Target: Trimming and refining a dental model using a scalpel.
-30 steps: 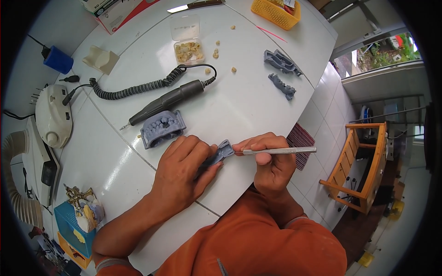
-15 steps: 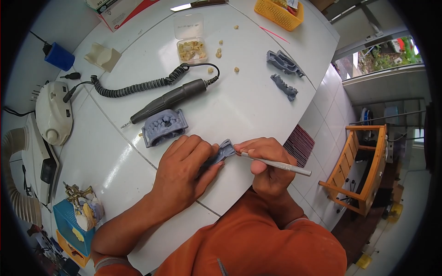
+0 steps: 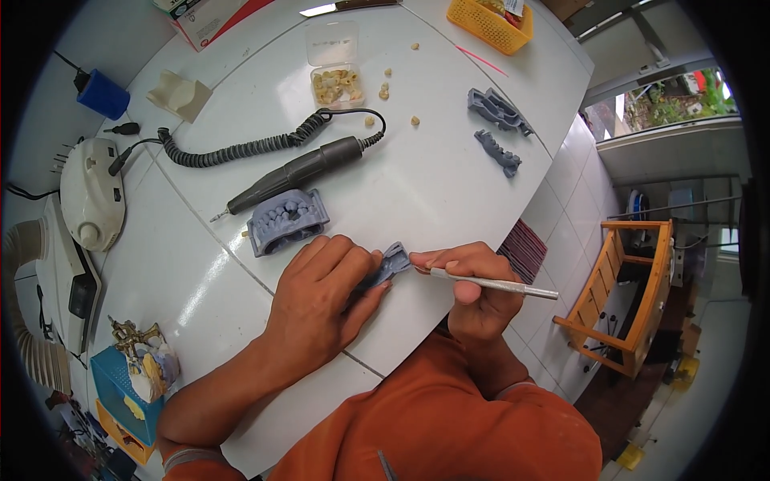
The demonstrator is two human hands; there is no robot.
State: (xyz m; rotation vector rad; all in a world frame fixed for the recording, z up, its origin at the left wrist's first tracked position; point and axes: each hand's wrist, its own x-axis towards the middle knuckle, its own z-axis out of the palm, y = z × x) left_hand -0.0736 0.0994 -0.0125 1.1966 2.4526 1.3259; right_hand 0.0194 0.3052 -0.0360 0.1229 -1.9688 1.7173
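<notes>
My left hand (image 3: 325,293) is closed around a blue-grey dental model piece (image 3: 395,260) at the table's near edge; its hollow end sticks out past the fingers. Between the thumb and fingers of my right hand (image 3: 480,293) is a slim silver craft knife (image 3: 505,284), its handle pointing right. Fingers partly cover its working end, so the blade does not show clearly. That end is a short way right of the piece. Just beyond my left hand stands a blue-grey dental model (image 3: 285,222) with a row of teeth. Behind it lies a black rotary handpiece (image 3: 297,174).
A coiled cord (image 3: 241,152) runs from the handpiece toward a white control unit (image 3: 94,184). Farther back are a clear box (image 3: 337,86) of tooth-like pieces and a yellow basket (image 3: 491,24). Two grey model parts (image 3: 497,154) lie at right. A blue basket (image 3: 120,397) stands at left.
My right hand has moved slightly right with the craft knife, away from the model piece. My left hand holds its place.
</notes>
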